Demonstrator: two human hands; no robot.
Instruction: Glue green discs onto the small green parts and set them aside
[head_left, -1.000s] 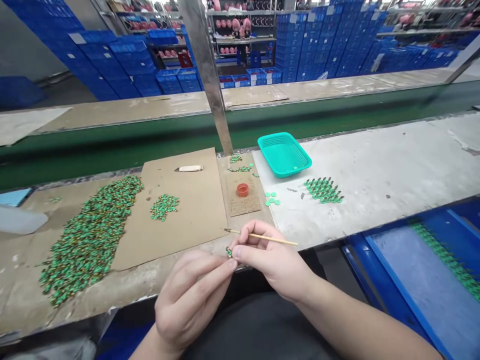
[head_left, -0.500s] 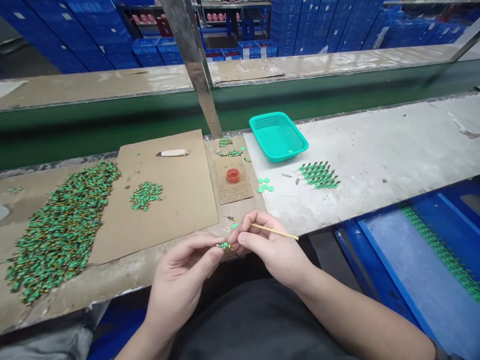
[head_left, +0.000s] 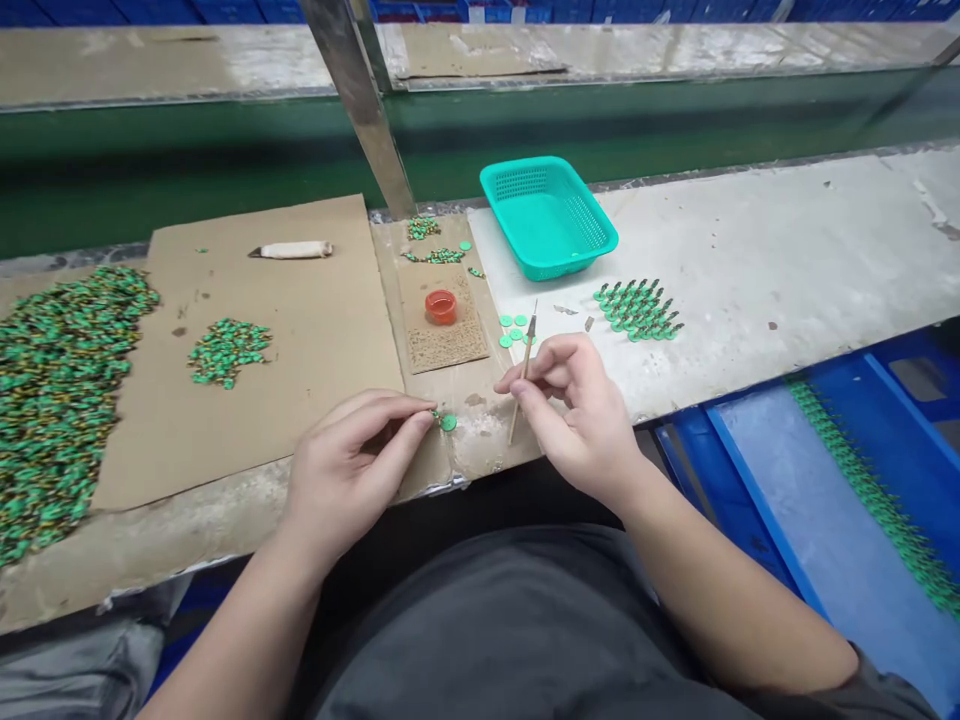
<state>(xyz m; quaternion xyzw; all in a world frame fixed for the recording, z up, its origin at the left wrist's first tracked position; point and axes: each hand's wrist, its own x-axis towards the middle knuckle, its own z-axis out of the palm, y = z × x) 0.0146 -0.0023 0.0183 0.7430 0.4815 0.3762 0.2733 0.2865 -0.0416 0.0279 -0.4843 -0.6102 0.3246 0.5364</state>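
My left hand (head_left: 352,465) pinches a small green piece (head_left: 445,421) between thumb and forefinger, low over the cardboard near the table's front edge. My right hand (head_left: 574,410) grips a thin wooden brush (head_left: 523,365) that stands almost upright, tip pointing away from me. A small red pot (head_left: 441,306) sits on a rough brown pad (head_left: 442,330) just beyond both hands. Loose green discs (head_left: 512,328) lie to the right of the pad.
A teal basket (head_left: 550,215) stands behind a tidy cluster of green pieces (head_left: 637,310). A small green pile (head_left: 225,350) and a big heap (head_left: 52,385) lie at left on cardboard, with a white-handled tool (head_left: 292,250). A metal post (head_left: 358,100) rises behind; a blue tray (head_left: 840,500) is at right.
The view has tilted down. My left hand lowered the green piece toward the cardboard. My right hand drew apart from it and swung the brush from lying crosswise to nearly upright.
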